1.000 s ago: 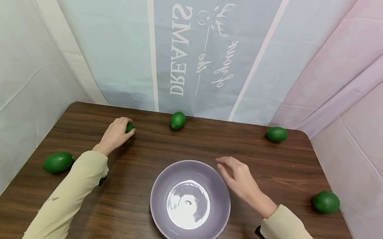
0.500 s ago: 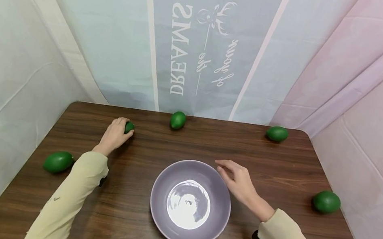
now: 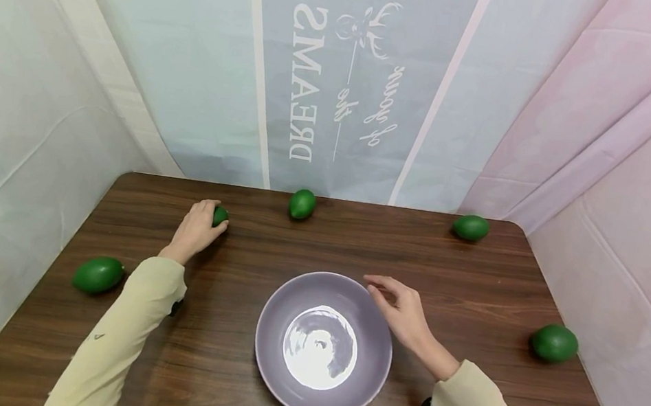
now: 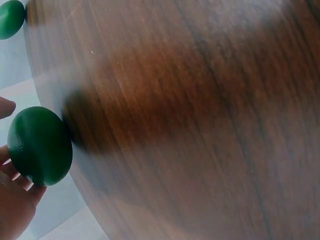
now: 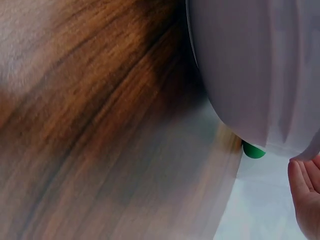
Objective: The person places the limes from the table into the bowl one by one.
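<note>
We note the left hand [image 3: 194,232] curled round a lime [image 4: 40,145], grasping it, toward the back left of the table [image 3: 204,352]. Right hand [image 3: 406,313]: fingers loosely bent, holding nothing, by the bowl [image 3: 276,335]; contact we cannot tell. Other limes [image 3: 302,204] lie apart.

Bowl [image 3: 274,334] beside the right hand [image 3: 406,315]: smooth, glossy, ceramic in appearance, bright reflection inside. Green fruit [image 4: 40,146] at the left hand [image 3: 192,229]: smooth skin, low sheen. Tabletop [image 3: 209,360] beneath both hands: streaked wood grain, faint gloss. Hanging sheet [image 3: 194,73] beyond the hands: matt, lightly creased cloth. Sleeves [image 3: 131,314] behind the hands: matt cloth.
</note>
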A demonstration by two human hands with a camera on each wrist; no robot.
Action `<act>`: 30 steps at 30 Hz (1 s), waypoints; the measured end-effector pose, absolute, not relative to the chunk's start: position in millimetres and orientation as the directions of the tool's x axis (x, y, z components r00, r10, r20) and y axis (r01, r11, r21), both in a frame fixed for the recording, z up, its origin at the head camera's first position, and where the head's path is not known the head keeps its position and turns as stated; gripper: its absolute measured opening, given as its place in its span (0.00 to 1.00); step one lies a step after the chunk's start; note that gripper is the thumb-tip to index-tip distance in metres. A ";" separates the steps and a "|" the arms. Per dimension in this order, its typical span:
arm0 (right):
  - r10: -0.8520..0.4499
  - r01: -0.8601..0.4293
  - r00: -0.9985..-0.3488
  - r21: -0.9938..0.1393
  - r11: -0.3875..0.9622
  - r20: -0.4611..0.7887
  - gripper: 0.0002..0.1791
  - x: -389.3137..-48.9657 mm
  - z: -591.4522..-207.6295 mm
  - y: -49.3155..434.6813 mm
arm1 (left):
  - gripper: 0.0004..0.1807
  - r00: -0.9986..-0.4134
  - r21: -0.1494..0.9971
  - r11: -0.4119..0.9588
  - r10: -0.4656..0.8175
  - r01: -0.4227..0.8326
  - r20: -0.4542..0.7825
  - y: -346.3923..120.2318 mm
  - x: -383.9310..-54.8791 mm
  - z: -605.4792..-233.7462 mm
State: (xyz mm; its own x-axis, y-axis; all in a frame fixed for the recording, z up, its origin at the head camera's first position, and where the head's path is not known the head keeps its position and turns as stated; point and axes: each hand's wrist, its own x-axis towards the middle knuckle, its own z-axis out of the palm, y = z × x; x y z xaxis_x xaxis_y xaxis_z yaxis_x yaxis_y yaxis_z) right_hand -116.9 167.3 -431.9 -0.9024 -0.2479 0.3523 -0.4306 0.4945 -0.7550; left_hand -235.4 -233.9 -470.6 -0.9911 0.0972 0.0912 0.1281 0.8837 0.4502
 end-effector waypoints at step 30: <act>-0.125 -0.246 -0.969 -0.880 0.406 0.213 0.11 -103.6 -418.9 153.0 | 0.32 -0.995 0.463 0.882 0.096 0.094 0.020 -238.4 -237.8 -473.8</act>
